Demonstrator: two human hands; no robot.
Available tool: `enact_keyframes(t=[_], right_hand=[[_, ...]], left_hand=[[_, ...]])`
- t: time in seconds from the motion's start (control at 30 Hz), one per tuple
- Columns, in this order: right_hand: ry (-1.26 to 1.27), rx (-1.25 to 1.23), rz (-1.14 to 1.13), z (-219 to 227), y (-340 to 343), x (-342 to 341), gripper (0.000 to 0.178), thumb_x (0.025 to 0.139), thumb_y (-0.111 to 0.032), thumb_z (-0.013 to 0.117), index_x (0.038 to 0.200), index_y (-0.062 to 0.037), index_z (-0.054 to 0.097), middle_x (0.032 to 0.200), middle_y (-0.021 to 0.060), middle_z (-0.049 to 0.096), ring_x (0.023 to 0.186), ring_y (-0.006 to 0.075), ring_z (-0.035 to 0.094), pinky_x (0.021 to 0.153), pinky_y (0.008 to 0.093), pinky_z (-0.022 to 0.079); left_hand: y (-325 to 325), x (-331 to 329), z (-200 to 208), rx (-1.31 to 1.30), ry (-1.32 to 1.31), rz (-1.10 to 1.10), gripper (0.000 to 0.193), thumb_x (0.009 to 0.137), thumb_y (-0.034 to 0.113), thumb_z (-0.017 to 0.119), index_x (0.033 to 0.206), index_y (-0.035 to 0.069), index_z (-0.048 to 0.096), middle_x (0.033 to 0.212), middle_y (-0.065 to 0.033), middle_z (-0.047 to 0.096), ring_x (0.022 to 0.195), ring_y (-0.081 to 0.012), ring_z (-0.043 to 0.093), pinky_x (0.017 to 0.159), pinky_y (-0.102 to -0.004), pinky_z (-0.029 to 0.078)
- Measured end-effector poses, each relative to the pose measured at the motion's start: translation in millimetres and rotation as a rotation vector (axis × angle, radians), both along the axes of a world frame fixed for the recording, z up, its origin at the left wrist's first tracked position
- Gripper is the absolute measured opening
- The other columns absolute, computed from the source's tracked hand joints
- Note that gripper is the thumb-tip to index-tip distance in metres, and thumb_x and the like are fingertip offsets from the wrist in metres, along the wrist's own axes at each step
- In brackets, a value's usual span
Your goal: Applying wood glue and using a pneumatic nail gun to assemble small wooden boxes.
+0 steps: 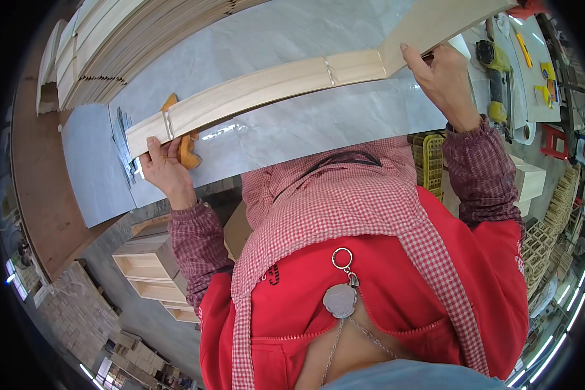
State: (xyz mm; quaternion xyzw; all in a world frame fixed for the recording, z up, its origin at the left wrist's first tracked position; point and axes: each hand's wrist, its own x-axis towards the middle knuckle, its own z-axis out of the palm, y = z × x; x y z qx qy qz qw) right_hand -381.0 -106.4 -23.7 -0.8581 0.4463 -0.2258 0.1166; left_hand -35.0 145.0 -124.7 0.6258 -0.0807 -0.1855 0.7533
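pale wood dominates the head view: a long wooden strip [260, 88] lies aslant above a glossy grey table [331, 117], running from about ten o'clock to one o'clock. at one o'clock it meets a wider angled section [435, 26], which points outward toward two o'clock; whether the two are one folded piece or separate boards, i cannot tell. shiny bands [168, 123] cross the strip near both ends, perhaps glue or tape.

the left hand [166, 172], at nine o'clock, grasps the strip's near end, thumb on top and fingers tucked below. just beside it, an orange object [188, 153] shows partly from under the wood. the right hand [445, 75], at two o'clock, pinches the lower edge of the angled section, thumb in front, the other fingers bent and partly hidden behind.

a tall stack of boards [104, 49] stands at ten o'clock; a yellow-green power tool [494, 58] lies at two, beyond the right hand.

the step in hand looks like steadying the strip while setting the angle at its bend. the next move seems to call for a firm left hold, a gentle right-hand turn, and edges kept aligned there.
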Motion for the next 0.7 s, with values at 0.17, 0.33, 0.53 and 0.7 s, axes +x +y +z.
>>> enact_keyframes(t=[0.17, 0.33, 0.53, 0.7], right_hand=[[0.196, 0.032, 0.012, 9.6, 4.8, 8.1, 0.025, 0.079, -0.018, 0.062, 0.094, 0.0021, 0.065, 0.084, 0.0105, 0.065, 0.064, 0.0237, 0.057, 0.059, 0.0304, 0.046], [-0.04, -0.481, 0.253, 1.7, 10.8, 26.6, 0.027, 0.077, -0.008, 0.064, 0.102, 0.0018, 0.064, 0.096, 0.0104, 0.065, 0.068, 0.0203, 0.059, 0.057, 0.0286, 0.046], [-0.691, -0.725, 0.575, -22.3, -20.3, 75.7, 0.042, 0.077, -0.013, 0.066, 0.114, 0.0044, 0.057, 0.087, 0.0096, 0.066, 0.074, 0.0213, 0.058, 0.069, 0.0322, 0.048], [-0.295, -0.462, 0.682, 22.5, 26.2, 78.6, 0.051, 0.071, -0.003, 0.065, 0.121, -0.0038, 0.058, 0.116, 0.0101, 0.059, 0.091, 0.0232, 0.06, 0.078, 0.0294, 0.049]], left_hand=[[-1.9, -4.2, -0.3, -0.008, -0.029, 0.011, 0.026, 0.094, 0.016, 0.056, 0.11, -0.004, 0.048, 0.096, -0.0118, 0.056, 0.079, -0.017, 0.06, 0.072, -0.0252, 0.056], [-9.8, -21.1, 8.3, -0.038, -0.065, 0.005, 0.026, 0.094, 0.016, 0.056, 0.109, -0.003, 0.048, 0.095, -0.0121, 0.056, 0.074, -0.016, 0.061, 0.067, -0.0232, 0.057], [-29.7, -37.9, 16.2, 0.009, -0.077, 0.023, 0.028, 0.093, 0.015, 0.057, 0.112, -0.004, 0.049, 0.098, -0.0117, 0.056, 0.076, -0.0175, 0.06, 0.068, -0.0258, 0.056], [-31.2, -61.1, 14.6, 0.151, -0.394, -0.075, 0.024, 0.091, 0.013, 0.059, 0.108, -0.003, 0.053, 0.095, -0.0117, 0.059, 0.072, -0.0168, 0.058, 0.062, -0.0249, 0.053]])
